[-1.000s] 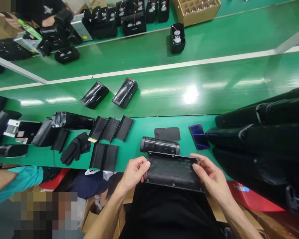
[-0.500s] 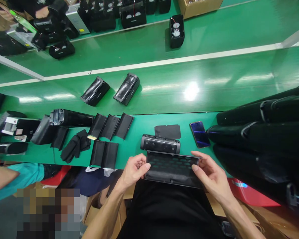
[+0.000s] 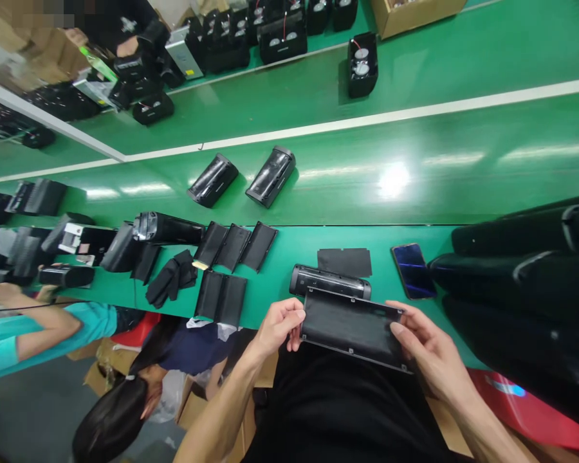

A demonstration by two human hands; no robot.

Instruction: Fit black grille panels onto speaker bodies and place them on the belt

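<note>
And here we were at the green workbench, with a flat black panel up in both hands, right at the bench's near edge and just in front of a black speaker bar! The left hand clasped the panel's left end, the right hand had its right end, both firmly closed on the edges. Just beyond lay a black sheet, with a phone off to the right.
</note>
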